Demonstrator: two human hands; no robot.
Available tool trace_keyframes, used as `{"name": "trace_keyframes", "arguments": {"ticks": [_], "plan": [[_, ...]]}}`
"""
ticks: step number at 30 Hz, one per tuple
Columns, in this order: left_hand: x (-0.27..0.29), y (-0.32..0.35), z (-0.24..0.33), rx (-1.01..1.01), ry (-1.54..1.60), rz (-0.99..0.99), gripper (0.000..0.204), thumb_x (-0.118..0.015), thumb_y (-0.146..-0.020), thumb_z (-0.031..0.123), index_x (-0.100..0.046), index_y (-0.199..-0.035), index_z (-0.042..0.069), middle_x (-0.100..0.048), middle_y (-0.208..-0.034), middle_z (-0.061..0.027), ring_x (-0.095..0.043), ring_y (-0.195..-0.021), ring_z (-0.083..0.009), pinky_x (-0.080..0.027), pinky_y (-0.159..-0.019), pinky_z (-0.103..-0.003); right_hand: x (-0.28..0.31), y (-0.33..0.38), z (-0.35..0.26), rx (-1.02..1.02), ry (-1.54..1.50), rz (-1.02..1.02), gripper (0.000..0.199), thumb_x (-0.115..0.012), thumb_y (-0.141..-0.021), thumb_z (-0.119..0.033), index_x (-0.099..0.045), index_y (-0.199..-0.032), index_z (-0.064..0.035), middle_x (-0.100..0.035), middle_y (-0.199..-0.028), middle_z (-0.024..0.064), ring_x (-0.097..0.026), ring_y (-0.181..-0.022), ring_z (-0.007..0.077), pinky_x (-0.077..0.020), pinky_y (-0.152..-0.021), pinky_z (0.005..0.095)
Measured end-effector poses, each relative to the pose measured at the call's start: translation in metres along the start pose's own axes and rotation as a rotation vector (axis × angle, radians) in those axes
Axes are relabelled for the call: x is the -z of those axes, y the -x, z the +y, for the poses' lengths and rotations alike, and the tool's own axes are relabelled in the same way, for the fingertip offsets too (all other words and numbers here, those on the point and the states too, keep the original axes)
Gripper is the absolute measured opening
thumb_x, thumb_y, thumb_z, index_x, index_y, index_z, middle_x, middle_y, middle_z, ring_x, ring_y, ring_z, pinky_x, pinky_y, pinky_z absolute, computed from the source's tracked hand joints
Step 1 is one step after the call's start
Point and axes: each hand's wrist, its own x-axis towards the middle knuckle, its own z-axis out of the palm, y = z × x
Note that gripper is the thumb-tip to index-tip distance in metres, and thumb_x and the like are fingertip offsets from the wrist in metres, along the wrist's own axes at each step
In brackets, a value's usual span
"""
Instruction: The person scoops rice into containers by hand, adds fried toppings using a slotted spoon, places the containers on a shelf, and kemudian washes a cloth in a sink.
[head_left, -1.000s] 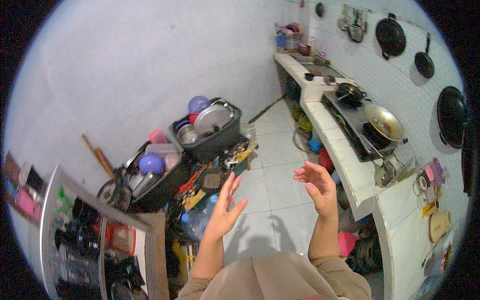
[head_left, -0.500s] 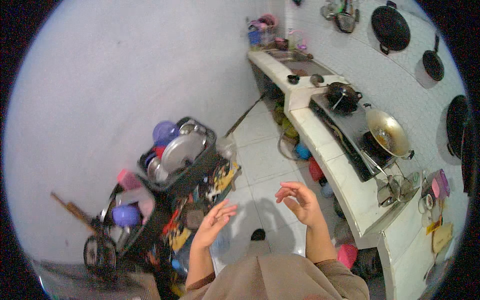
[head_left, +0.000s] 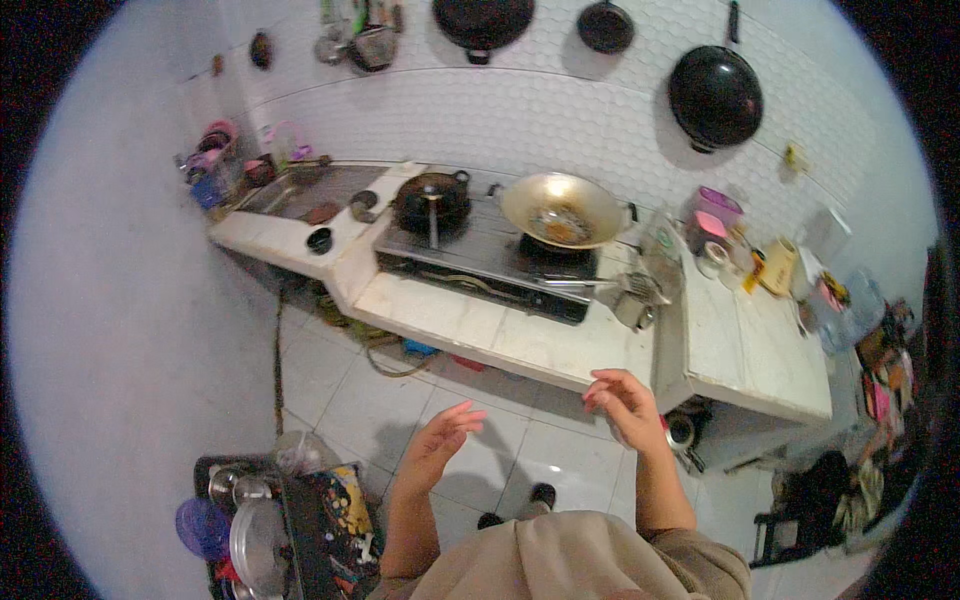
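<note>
My left hand [head_left: 442, 442] hovers over the tiled floor, its fingers apart and nothing in them. My right hand [head_left: 625, 405] is also empty, fingers loosely bent and spread, just in front of the counter edge [head_left: 560, 372]. Beyond the hands, a two-burner gas stove [head_left: 490, 290] stands on the white tiled counter. A large light-coloured wok [head_left: 560, 205] with some oil or food in its bottom sits on the right burner. On the left burner is a dark pot [head_left: 432, 200]. A wire strainer and a metal container [head_left: 632, 312] lie right of the stove.
A sink [head_left: 315, 190] is at the far left, with a small black bowl [head_left: 319, 240] near it. Dark pans [head_left: 715, 97] hang on the wall. A black crate of pots and lids [head_left: 260, 545] stands at lower left; a black chair [head_left: 810, 510] is at lower right.
My view has swung to the right, so the stove and counter now lie straight ahead and the crate has moved to the lower left. Both hands stay raised and empty.
</note>
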Motion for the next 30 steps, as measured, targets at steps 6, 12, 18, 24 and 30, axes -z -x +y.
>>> {"name": "trace_keyframes", "arguments": {"ticks": [6,12,18,24,30], "plan": [[-0.011,-0.015,-0.022,0.145,0.041,-0.237,0.038,-0.048,-0.089,0.012,-0.04,-0.125,0.0,-0.054,-0.116,-0.012,-0.051,-0.103,-0.0187,-0.036,-0.092,-0.033,0.008,0.031,0.004,-0.022,-0.022,0.287,0.023,-0.051,-0.086,-0.008,-0.051,-0.107,0.0016,-0.059,-0.083,0.0093,-0.056,-0.074,0.0153,-0.0456,-0.067,0.0284],[0.005,-0.016,-0.019,0.104,-0.05,-0.138,0.034,-0.047,-0.089,0.012,-0.044,-0.121,0.002,-0.055,-0.112,-0.0132,-0.052,-0.101,-0.02,-0.039,-0.089,-0.034,0.019,0.024,0.016,0.019,-0.012,0.269,0.024,-0.051,-0.087,-0.007,-0.05,-0.109,0.0008,-0.058,-0.083,0.0074,-0.056,-0.076,0.0143,-0.046,-0.071,0.0282],[0.011,-0.017,-0.026,0.17,-0.038,0.012,0.032,-0.048,-0.089,0.011,-0.047,-0.119,0.001,-0.057,-0.108,-0.0138,-0.054,-0.099,-0.0211,-0.041,-0.089,-0.034,0.023,-0.003,0.028,-0.014,-0.033,0.225,0.025,-0.051,-0.088,-0.011,-0.051,-0.11,0.0001,-0.058,-0.085,0.007,-0.055,-0.075,0.0137,-0.0461,-0.071,0.0279],[0.011,-0.058,-0.039,0.232,-0.076,0.049,0.032,-0.05,-0.088,0.009,-0.047,-0.119,0.002,-0.057,-0.108,-0.0127,-0.054,-0.099,-0.0202,-0.041,-0.089,-0.033,0.055,-0.031,0.062,-0.161,0.042,0.24,0.023,-0.051,-0.086,-0.008,-0.052,-0.108,0.0007,-0.057,-0.082,0.0063,-0.055,-0.075,0.0131,-0.0454,-0.068,0.0275],[0.01,-0.149,-0.094,0.333,-0.289,0.006,0.031,-0.052,-0.087,0.01,-0.049,-0.117,0.004,-0.058,-0.107,-0.0101,-0.055,-0.097,-0.0182,-0.042,-0.085,-0.031,0.109,-0.078,0.15,-0.359,0.009,0.169,0.025,-0.052,-0.087,-0.017,-0.054,-0.107,-0.003,-0.06,-0.083,0.0038,-0.056,-0.072,0.0111,-0.0457,-0.067,0.0249]]}}
